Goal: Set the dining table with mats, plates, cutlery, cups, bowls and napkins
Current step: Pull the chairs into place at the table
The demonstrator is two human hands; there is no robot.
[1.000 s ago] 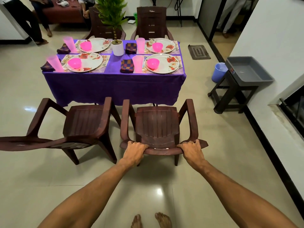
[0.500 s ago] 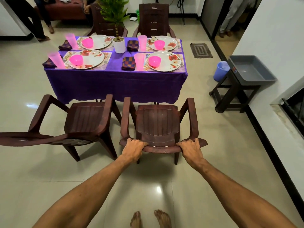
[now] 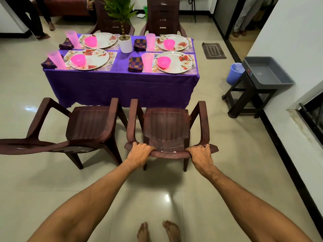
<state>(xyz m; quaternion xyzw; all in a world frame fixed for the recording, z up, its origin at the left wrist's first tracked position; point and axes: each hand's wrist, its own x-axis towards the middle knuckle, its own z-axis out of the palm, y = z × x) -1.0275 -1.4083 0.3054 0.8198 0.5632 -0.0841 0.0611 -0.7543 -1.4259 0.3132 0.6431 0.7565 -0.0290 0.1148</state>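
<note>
Head view: brown armchair being held by its top rail, laid table lying straight ahead

The dark brown moulded plastic armchair is being held at the top edge of its backrest by both hands. The left hand is being wrapped over the rail's left end and the right hand over its right end, with the fingers curled round the edge in each case. The chair is being faced toward the rectangular table draped in a purple cloth. Its front legs are standing just before the hanging cloth.

The deciding relation is being judged as follows. The table is lying directly away from the grip, along the chair's back-to-front axis, and that axis is lying roughly square to the table's near long edge. The hands are being placed about evenly either side of it, neither nearer the table, so a straight push is being favoured over a turn. A second matching brown armchair is standing just beside on the left, its near arm close to the held chair's left arm, and rubbing there is being counted as the risk.

Four places are being shown laid: floral white plates carrying pink bowls, with translucent pink cups, checked folded napkins and pale mats. Cutlery is too small to be made out surely.
</note>
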